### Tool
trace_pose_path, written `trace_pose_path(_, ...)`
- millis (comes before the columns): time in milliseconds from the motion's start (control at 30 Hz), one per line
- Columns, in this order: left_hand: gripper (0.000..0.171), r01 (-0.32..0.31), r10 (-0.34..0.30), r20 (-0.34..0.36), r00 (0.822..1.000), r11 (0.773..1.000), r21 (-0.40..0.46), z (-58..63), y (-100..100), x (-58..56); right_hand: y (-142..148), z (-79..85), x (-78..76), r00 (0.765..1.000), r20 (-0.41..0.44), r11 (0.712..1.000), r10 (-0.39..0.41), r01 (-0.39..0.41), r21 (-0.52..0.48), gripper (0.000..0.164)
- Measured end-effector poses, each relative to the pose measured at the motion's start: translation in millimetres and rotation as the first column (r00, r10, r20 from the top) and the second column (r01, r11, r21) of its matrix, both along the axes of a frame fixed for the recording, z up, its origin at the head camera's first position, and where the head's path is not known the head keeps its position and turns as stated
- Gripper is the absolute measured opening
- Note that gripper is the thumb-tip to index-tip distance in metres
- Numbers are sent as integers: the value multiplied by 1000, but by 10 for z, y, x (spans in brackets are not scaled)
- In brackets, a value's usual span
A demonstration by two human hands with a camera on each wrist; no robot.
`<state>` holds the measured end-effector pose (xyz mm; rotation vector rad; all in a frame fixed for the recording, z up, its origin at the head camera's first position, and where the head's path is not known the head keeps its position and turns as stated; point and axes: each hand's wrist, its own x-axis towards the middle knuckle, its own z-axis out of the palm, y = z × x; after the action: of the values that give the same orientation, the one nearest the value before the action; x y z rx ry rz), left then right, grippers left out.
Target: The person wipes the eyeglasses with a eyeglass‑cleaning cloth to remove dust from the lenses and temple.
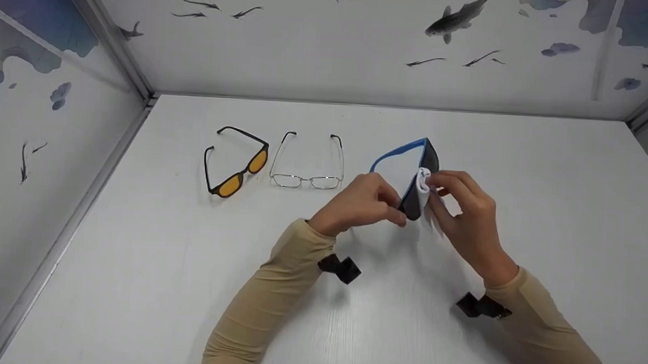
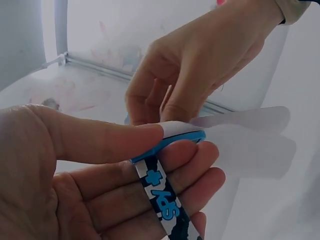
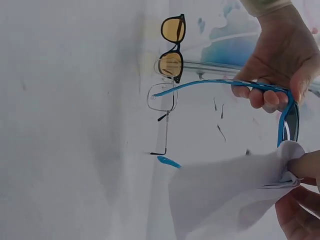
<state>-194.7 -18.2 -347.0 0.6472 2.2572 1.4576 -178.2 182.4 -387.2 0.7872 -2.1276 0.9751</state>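
Note:
Blue-framed sunglasses [image 1: 431, 153] with dark lenses are held up over the table, right of centre. My left hand [image 1: 362, 202] pinches them at the near lens corner, thumb on the frame and fingers along the patterned temple [image 2: 169, 207]. A white cloth [image 1: 423, 188] is folded over the middle of the front. My right hand [image 1: 471, 222] pinches the cloth against the lenses between thumb and fingers. In the right wrist view the loose part of the cloth [image 3: 225, 195] hangs down and covers part of the sunglasses.
On the white table [image 1: 137, 278], left of my hands, lie black-framed glasses with orange lenses [image 1: 230, 187] and thin metal-rimmed clear glasses [image 1: 324, 182], both with temples unfolded. White panels with fish prints [image 1: 328, 58] wall the back and left side.

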Motion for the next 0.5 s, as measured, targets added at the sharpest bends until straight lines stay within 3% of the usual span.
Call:
trace_pose_path(133,8,3,-3,35,999,1000,10,-13,30,21,-39,9,48,995,-66,997,72,-70,40,35)
trace_pose_path(267,6,-7,6,27,1000,998,58,9,-28,9,-52,59,87,969,-122,969,215,-196,149,12)
trace_pose_path(333,5,-10,8,25,1000,996,83,16,-54,3,-21,78,90,961,-106,954,257,-234,189,10)
trace_pose_path(400,5,-9,7,26,1000,996,90,17,-64,5,16,84,83,967,-78,954,244,-226,195,17)
trace_pose_path(500,5,22,-27,56,998,997,80,2,-53,21,46,77,61,987,-44,978,155,-147,151,37)
